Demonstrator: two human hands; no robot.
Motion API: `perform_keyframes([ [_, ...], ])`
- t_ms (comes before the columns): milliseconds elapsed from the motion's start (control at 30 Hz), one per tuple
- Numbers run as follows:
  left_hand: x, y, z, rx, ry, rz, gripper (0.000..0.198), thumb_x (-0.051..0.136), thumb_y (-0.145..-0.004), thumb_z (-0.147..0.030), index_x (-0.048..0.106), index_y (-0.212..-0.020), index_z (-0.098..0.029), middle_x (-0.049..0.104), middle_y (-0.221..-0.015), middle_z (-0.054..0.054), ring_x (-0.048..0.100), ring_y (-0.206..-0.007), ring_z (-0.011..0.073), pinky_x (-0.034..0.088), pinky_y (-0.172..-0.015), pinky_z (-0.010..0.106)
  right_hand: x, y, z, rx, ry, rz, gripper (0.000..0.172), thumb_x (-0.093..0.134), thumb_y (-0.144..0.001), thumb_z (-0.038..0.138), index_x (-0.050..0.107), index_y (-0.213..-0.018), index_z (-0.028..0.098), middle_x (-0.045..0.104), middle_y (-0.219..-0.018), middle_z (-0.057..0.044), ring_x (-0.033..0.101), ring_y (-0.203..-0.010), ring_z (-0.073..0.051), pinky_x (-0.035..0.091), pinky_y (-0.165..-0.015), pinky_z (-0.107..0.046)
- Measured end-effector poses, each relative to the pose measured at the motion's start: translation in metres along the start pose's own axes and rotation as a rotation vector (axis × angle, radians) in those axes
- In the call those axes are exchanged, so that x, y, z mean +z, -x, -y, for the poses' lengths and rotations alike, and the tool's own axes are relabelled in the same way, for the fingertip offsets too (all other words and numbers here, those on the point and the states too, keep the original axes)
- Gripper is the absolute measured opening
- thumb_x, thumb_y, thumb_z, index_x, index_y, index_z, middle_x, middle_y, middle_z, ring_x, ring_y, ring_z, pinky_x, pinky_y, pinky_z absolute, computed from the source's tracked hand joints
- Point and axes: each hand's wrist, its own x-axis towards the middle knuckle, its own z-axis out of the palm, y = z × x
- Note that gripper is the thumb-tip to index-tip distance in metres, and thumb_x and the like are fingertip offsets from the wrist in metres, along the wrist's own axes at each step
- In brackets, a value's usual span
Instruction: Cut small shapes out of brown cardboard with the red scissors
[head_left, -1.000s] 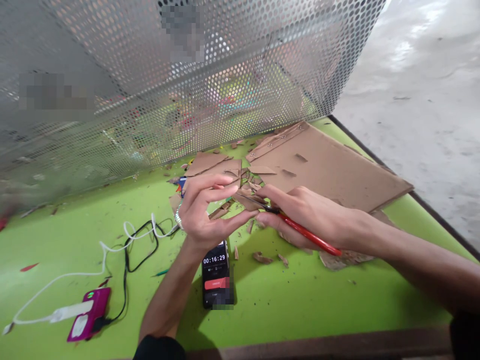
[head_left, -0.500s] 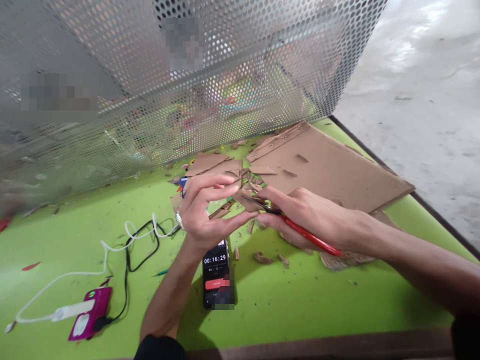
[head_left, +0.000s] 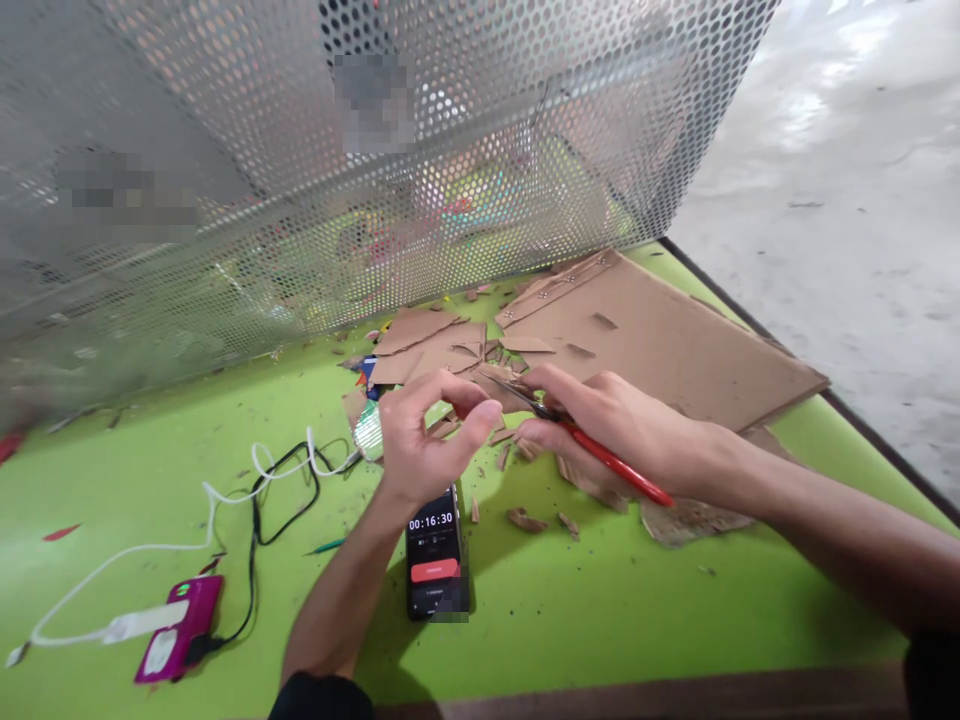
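In my right hand (head_left: 607, 425) is a pair of red-handled scissors (head_left: 611, 465), its slim metal blades pointing left toward my other hand. My left hand (head_left: 431, 430) is curled, thumb and forefinger brought together just left of the blade tips. Whatever is between those fingers is too hidden to make out. A brown cardboard scrap (head_left: 504, 390) shows right behind the blades. Below the left wrist lies a phone (head_left: 433, 575) with a running timer on its screen.
A large cardboard sheet (head_left: 675, 345) lies at the right, smaller cardboard pieces (head_left: 416, 330) behind my hands. Crumbs litter the green table (head_left: 570, 620). A perforated metal panel (head_left: 450, 200) stands at the back. A magenta power bank (head_left: 180, 630) with tangled cables (head_left: 259, 500) lies left.
My left hand has gone from fingers stretched around the cardboard scrap to curled, with thumb and forefinger closing. The scissors have barely moved.
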Motion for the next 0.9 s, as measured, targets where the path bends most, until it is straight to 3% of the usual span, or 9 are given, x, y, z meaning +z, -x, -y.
perform_keyframes([
  [133,0.004,0.003,-0.009,-0.114,0.073,0.041,0.021,0.070,-0.094,-0.027,0.068,-0.075,-0.020,0.067,-0.064,-0.002,0.059,-0.055,0.0110,0.049,-0.054,0.024,0.000,0.000,0.002,0.018,0.017,0.007,0.029,0.045,-0.112,0.042,0.052,-0.115,0.014,0.050,-0.055,0.008,0.042,-0.043,-0.009,0.023,-0.048,-0.026],
  [300,0.009,0.003,-0.012,-0.138,0.095,0.075,0.019,0.066,-0.093,-0.024,0.067,-0.075,-0.019,0.065,-0.064,-0.001,0.058,-0.056,0.0107,0.048,-0.054,0.023,0.005,0.000,0.001,-0.001,0.094,-0.009,0.035,0.040,-0.112,0.043,0.052,-0.117,0.011,0.050,-0.056,0.007,0.037,-0.043,-0.010,0.021,-0.049,-0.027],
  [500,0.015,0.003,-0.014,-0.208,0.060,0.020,0.023,0.065,-0.088,-0.022,0.058,-0.066,-0.019,0.060,-0.058,-0.002,0.052,-0.052,0.0101,0.044,-0.050,0.023,0.011,0.000,0.002,0.083,0.162,0.041,0.046,0.031,-0.113,0.048,0.052,-0.119,0.008,0.058,-0.062,0.002,0.039,-0.045,-0.012,0.022,-0.051,-0.028],
  [700,0.017,0.003,-0.017,-0.234,0.075,0.029,0.025,0.066,-0.085,-0.020,0.054,-0.063,-0.020,0.058,-0.056,-0.003,0.051,-0.050,0.0094,0.043,-0.049,0.022,0.011,-0.002,0.002,0.118,0.166,0.052,0.042,0.036,-0.112,0.046,0.050,-0.124,0.008,0.062,-0.066,-0.001,0.049,-0.049,-0.015,0.026,-0.053,-0.028],
  [900,0.016,0.002,-0.017,-0.246,0.075,0.044,0.024,0.066,-0.085,-0.020,0.056,-0.063,-0.019,0.058,-0.056,-0.003,0.050,-0.050,0.0092,0.043,-0.048,0.022,0.011,-0.001,0.003,0.081,0.133,0.032,0.041,0.037,-0.112,0.047,0.050,-0.121,0.010,0.057,-0.062,0.003,0.043,-0.046,-0.013,0.023,-0.051,-0.027],
])
